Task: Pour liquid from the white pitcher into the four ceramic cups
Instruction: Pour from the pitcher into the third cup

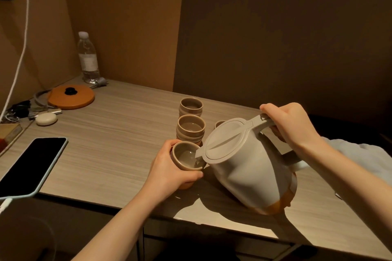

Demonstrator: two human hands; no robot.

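Wooden table [118, 133]: phone [31, 165], bottle [88, 57], lid [71, 96]

Your two forearms are bare from the frame's lower edge to the wrists, with no sleeves showing. Your left hand [169, 167] and right hand [290, 123] wear no rings, watch or gloves.

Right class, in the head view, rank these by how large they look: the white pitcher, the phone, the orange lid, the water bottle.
1. white pitcher, though it sits nearest the camera
2. phone, also near
3. and 4. orange lid and water bottle: they look alike in extent, so unranked
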